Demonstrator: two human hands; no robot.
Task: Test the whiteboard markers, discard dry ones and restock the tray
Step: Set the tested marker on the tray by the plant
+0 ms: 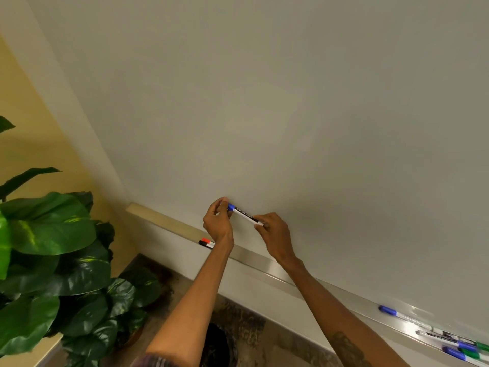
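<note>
A white marker with a blue cap [244,214] is held level in front of the whiteboard [291,115]. My left hand [217,221] pinches its blue cap end. My right hand [274,233] grips the other end. The metal tray [254,256] runs along the board's lower edge. A red marker [207,240] and a black marker [205,244] lie on the tray just left of my left wrist. Several blue and green markers [455,343] lie on the tray at the far right.
A large leafy green plant [53,260] stands at the left by the yellow wall. A dark round bin [217,343] sits on the patterned floor below my arms. The board surface shows no marks.
</note>
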